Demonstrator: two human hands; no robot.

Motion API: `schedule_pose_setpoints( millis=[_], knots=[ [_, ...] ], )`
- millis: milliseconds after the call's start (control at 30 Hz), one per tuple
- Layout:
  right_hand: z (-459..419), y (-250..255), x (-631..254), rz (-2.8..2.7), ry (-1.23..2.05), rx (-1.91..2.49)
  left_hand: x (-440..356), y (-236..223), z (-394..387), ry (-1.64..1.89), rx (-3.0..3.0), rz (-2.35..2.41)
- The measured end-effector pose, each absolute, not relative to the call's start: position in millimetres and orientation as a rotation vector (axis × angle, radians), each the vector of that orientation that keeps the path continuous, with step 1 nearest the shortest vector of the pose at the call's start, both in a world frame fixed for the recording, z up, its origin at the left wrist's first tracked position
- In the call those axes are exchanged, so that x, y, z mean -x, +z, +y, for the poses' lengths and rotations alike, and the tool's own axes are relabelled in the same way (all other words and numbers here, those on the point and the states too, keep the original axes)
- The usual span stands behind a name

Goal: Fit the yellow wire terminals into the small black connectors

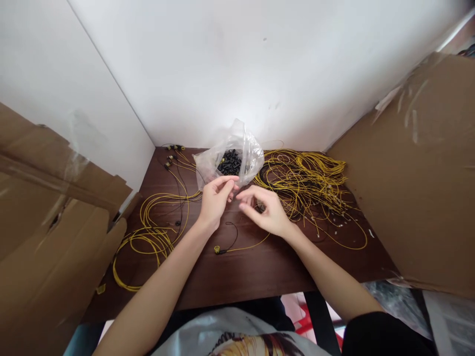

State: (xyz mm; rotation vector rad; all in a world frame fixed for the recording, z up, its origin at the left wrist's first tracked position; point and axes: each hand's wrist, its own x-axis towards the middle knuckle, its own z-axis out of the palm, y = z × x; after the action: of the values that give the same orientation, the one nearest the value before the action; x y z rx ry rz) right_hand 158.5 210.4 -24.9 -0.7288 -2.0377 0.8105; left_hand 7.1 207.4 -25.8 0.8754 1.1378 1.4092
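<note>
My left hand (216, 201) is closed in a pinch, thumb against forefinger, just in front of the plastic bag; whatever sits between the fingertips is too small to make out. Facing it, my right hand (267, 210) is curved, its thumb and fingers slightly apart, and no held object shows at the tips. Below the hands lies an earphone cable with a yellow-and-black end piece (218, 250), a thin black loop and a yellow cord (245, 248) that passes out of sight at my right wrist. The clear plastic bag (253, 153) holds many small black parts (230, 162).
A tangled heap of yellow cables (308, 173) with pale ends covers the table's right side. Coiled yellow cables (148, 232) lie at left, with several black-and-yellow end pieces (174, 147) behind. Cardboard panels (419, 173) flank the brown table (237, 282); a white wall (222, 64) stands behind.
</note>
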Motion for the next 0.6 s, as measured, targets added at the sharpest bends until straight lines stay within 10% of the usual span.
schedule_pose_setpoints(
  millis=[300,600],
  knots=[
    [190,-31,-143,-2.715,0.684,0.384,8,-22,215,1.555,-0.684,1.065],
    [212,-27,-155,-1.633,1.304,0.748,-4,-19,206,1.321,-1.021,1.082]
  ],
)
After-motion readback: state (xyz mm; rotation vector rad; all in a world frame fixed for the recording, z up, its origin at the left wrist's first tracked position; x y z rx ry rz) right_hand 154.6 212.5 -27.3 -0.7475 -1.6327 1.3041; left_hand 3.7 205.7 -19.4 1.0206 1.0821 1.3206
